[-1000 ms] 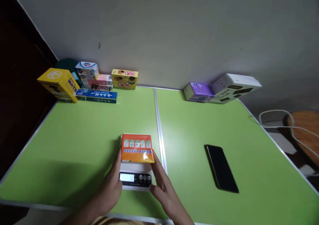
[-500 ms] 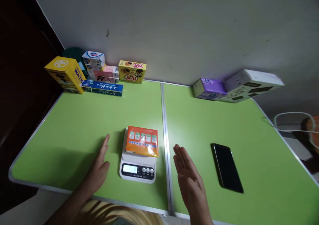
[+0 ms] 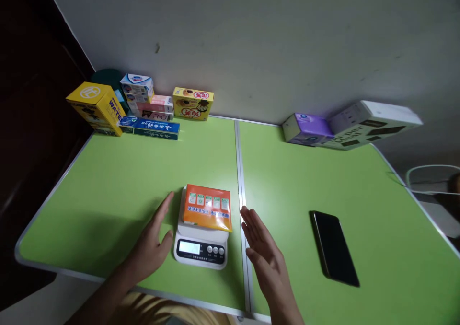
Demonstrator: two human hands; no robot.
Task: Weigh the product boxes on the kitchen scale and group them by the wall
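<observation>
An orange packet (image 3: 207, 208) lies on a small white kitchen scale (image 3: 201, 248) near the front of the green table (image 3: 115, 181). My left hand (image 3: 153, 246) is open just left of the scale, fingers stretched forward, holding nothing. My right hand (image 3: 261, 246) is open just right of the scale, palm turned inward, also empty. Neither hand touches the packet.
A black phone (image 3: 334, 253) lies to the right. At the back left stand a yellow box (image 3: 94, 107), a blue box (image 3: 151, 127), stacked small boxes (image 3: 143, 97) and a yellow snack box (image 3: 193, 103). A purple box (image 3: 307, 129) and a white box (image 3: 366, 123) sit back right.
Both hands let go of the orange packet and pulled apart to either side of the scale. Since half a second ago they have come a little closer to the scale.
</observation>
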